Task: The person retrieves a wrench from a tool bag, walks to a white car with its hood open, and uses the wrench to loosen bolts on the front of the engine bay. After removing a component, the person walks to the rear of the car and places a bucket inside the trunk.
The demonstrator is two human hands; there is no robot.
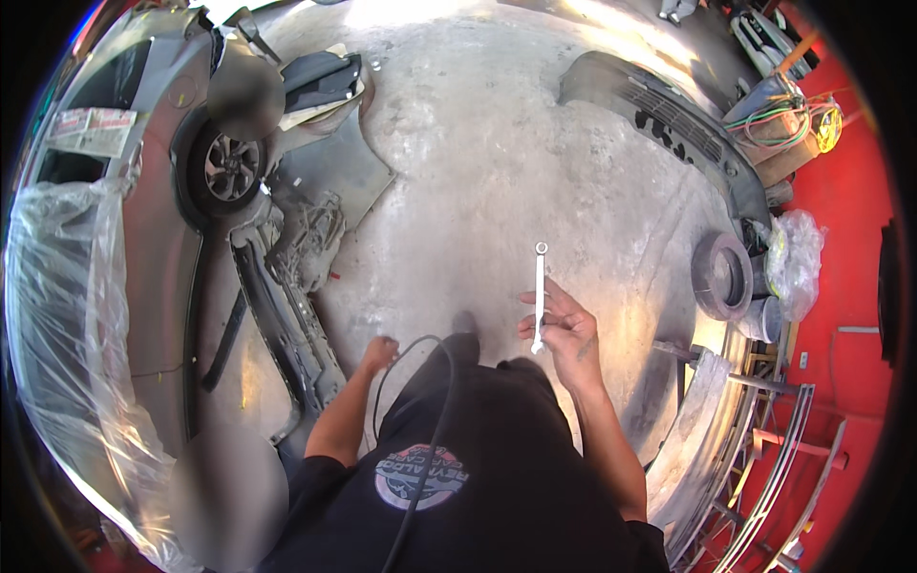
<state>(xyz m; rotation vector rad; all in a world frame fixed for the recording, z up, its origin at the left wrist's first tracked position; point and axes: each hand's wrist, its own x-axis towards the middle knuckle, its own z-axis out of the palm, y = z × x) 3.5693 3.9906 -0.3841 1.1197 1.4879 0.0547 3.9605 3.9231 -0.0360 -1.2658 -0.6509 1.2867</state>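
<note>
In my right hand (570,334), a long silver combination wrench (540,291) is pinched near its open-jaw end. Its ring end points away from me, above the floor. Several fingers of that hand are spread behind the wrench shaft. My left hand (382,353) hangs low beside my left leg, its fingers loosely curled, and nothing shows in it. A thin black cable (435,420) loops in front of my dark shirt, passing close to the left hand.
A grey car (158,258) with a bare front wheel (229,167) and plastic sheeting (72,306) stands left. Removed body panels (339,167) lie beside it. A dark bumper (659,110), a tire (722,276) and metal racks (755,458) line the right, along a red wall (850,286).
</note>
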